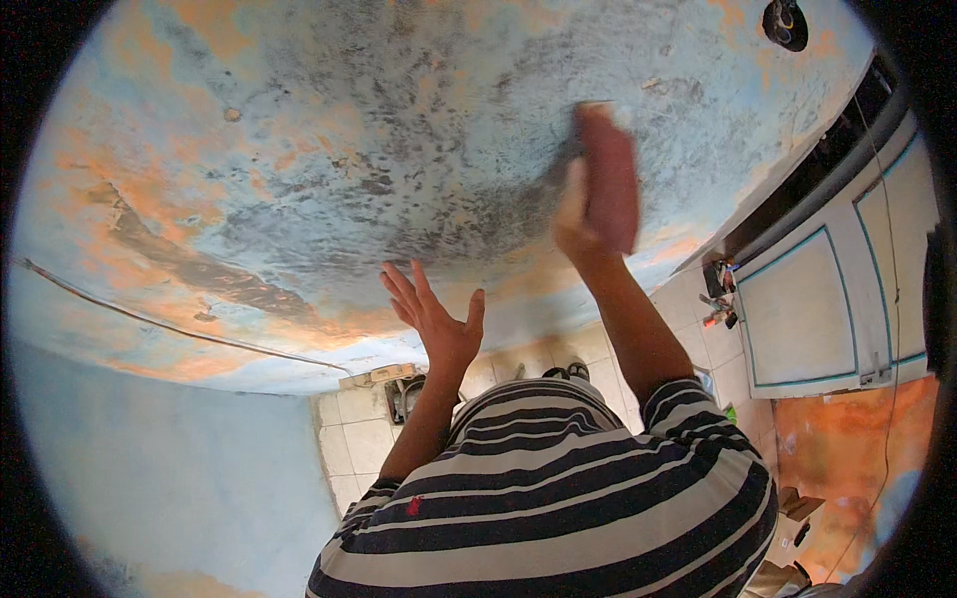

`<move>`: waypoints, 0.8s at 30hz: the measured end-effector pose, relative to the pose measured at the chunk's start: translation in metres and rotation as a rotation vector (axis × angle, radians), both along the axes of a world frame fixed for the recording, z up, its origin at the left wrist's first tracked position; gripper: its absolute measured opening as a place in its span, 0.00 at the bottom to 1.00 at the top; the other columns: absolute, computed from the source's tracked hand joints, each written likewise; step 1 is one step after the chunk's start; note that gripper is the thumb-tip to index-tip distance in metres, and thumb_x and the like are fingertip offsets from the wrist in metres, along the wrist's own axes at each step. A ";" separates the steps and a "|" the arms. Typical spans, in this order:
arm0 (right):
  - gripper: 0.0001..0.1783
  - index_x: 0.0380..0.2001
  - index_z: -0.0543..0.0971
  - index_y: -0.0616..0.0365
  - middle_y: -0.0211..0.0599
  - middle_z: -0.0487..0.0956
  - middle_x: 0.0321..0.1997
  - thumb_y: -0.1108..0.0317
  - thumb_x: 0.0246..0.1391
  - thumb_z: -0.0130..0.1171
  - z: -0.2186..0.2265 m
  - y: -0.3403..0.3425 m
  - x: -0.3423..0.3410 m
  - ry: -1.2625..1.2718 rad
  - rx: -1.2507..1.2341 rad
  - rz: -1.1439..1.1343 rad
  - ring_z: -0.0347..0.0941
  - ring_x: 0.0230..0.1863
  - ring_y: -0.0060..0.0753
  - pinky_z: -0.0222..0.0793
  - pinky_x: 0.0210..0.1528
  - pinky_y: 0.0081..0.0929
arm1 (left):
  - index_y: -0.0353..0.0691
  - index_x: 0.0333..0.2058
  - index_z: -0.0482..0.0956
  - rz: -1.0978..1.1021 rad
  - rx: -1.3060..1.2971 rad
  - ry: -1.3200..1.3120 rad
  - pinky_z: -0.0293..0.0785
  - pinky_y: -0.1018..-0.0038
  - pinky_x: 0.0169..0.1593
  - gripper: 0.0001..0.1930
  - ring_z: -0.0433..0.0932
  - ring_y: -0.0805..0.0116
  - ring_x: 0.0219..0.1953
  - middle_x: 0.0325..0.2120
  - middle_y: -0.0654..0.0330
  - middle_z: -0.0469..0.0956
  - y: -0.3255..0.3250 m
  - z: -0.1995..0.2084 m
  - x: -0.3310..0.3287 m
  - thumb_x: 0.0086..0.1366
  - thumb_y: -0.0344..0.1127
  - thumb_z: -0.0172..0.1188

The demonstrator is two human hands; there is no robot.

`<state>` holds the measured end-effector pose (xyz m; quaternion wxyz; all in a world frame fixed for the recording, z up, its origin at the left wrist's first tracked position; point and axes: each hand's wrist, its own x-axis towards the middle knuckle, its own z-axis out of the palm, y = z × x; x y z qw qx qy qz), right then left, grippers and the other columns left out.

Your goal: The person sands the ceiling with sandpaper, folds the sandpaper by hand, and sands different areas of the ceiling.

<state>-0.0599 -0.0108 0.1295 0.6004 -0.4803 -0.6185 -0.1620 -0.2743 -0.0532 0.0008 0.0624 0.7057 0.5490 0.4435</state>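
A light blue wall (329, 110) with orange patches and dark, worn smears fills the upper part of the view. My right hand (576, 227), blurred by motion, grips a reddish-brown sheet of sandpaper (612, 184) at the wall, right of the middle. The sheet stands lengthwise up the wall, its face partly toward me. Lower and to the left, my left hand (439, 321) is raised near the wall's lower part. Its fingers are spread and hold nothing; whether the fingertips touch the wall I cannot tell.
A thin pipe or cable (179, 324) runs along the wall at left. A recessed round hole (785, 25) holds a dark fitting at upper right. White doors with blue edging (802, 309) stand right. Small items (718, 311) lie on the tiled floor (364, 448).
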 end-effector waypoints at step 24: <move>0.31 0.61 0.68 0.53 0.42 0.69 0.63 0.76 0.50 0.54 -0.001 -0.004 -0.013 -0.180 -0.104 0.025 0.58 0.70 0.42 0.39 0.70 0.53 | 0.43 0.70 0.42 0.095 -0.103 -0.004 0.34 0.31 0.64 0.50 0.27 0.36 0.71 0.71 0.42 0.30 -0.009 -0.004 -0.010 0.58 0.49 0.65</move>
